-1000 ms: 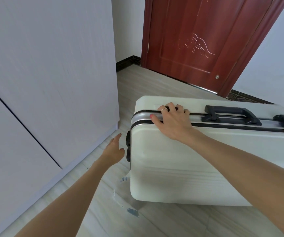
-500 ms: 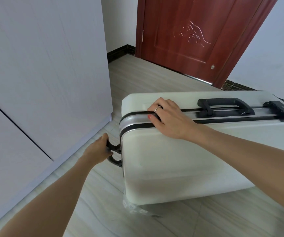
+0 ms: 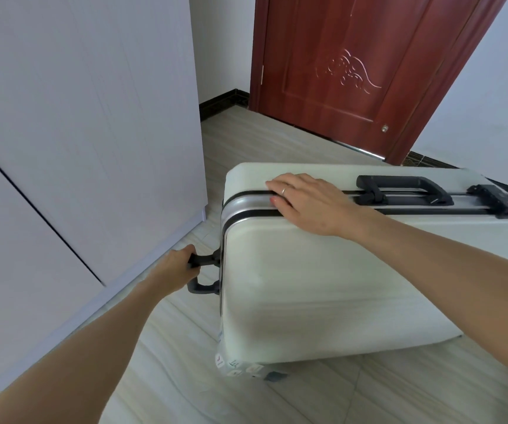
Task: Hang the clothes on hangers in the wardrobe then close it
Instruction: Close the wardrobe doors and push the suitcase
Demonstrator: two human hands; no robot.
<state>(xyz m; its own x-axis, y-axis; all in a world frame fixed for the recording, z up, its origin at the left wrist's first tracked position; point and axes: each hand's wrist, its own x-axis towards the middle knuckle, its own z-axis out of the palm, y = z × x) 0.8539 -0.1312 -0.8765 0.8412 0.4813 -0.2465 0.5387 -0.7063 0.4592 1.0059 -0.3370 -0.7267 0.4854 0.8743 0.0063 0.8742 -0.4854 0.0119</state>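
Gripping suitcase [image 3: 323, 286] handle [image 3: 202, 261], left hand [image 3: 176, 266] nears wardrobe [image 3: 78, 133] edge.

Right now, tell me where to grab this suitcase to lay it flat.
Keep the left hand on the end handle, gripped from the wardrobe side. The suitcase stands on its long edge; the right hand on top can steady it.

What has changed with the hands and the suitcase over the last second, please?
The left hand, open and free beside the suitcase a second ago, now grips its end handle. The right hand stays on the top edge, fingers now flatter. The wardrobe remains closed.
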